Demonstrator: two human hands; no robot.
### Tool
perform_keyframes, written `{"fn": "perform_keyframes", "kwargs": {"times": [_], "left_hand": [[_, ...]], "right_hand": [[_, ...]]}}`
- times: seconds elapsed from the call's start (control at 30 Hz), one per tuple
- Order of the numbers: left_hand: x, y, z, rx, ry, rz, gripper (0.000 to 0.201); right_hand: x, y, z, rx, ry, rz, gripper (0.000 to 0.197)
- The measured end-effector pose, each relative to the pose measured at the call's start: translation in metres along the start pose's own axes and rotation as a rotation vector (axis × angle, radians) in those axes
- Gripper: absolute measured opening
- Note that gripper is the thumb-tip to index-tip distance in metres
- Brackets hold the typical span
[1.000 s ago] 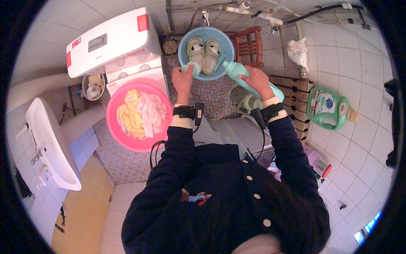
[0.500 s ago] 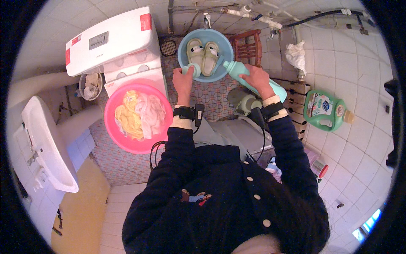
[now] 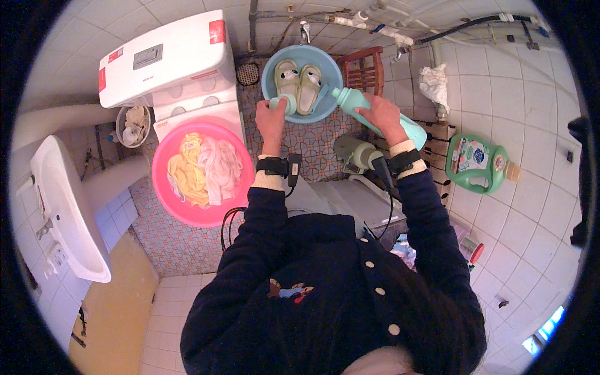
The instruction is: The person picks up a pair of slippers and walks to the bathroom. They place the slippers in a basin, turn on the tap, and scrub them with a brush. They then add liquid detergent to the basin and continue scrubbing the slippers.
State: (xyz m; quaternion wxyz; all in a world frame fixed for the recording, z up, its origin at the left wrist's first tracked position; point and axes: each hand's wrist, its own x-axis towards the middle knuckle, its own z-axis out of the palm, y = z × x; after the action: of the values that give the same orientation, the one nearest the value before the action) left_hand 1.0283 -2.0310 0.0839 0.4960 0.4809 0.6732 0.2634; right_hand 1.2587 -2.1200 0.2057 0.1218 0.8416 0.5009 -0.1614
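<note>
My left hand point(image 3: 270, 120) grips a pale teal bottle cap point(image 3: 287, 104) at the near left rim of a blue basin point(image 3: 336, 69). In the basin lie two pale green slippers point(image 3: 308, 89), with a blue-handled brush point(image 3: 322, 95), as it seems, beside the right one. My right hand point(image 3: 382, 119) is wrapped round a teal bottle point(image 3: 354, 98). The bottle is tilted, its open neck pointing left toward the basin's right rim. A gap separates bottle and cap, and I see no liquid flowing between them.
Left stands a pink basin point(image 3: 162, 194) holding yellow and pink cloths, below a white washing machine point(image 3: 162, 59). A small wooden chair point(image 3: 364, 72) is behind the bottle. A green detergent jug point(image 3: 478, 164) stands right. A white sink point(image 3: 75, 212) is at far left; a tap point(image 3: 304, 31) hangs above the basin.
The view has shifted slightly. Both hands keep their hold on the cap and bottle, staying nearly in place.
</note>
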Motion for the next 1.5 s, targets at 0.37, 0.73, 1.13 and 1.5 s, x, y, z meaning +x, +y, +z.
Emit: {"fn": "perform_keyframes", "kwargs": {"times": [0.37, 0.73, 1.13, 1.5], "left_hand": [[-0.009, 0.008, 0.001, 0.032, -0.006, 0.005, 0.052], [-0.007, 0.003, 0.011, -0.002, -0.010, 0.009, 0.053], [-0.010, 0.012, 0.011, 0.003, -0.019, -0.001, 0.053], [-0.006, 0.009, 0.012, -0.030, -0.022, 0.008, 0.055]], "right_hand": [[-0.001, 0.005, -0.006, -0.042, 0.022, -0.031, 0.050], [-0.003, 0.010, -0.003, -0.030, 0.209, -0.139, 0.043], [-0.003, 0.005, -0.015, -0.082, 0.121, -0.078, 0.049], [0.001, 0.000, -0.019, -0.121, 0.127, -0.093, 0.052]]}}
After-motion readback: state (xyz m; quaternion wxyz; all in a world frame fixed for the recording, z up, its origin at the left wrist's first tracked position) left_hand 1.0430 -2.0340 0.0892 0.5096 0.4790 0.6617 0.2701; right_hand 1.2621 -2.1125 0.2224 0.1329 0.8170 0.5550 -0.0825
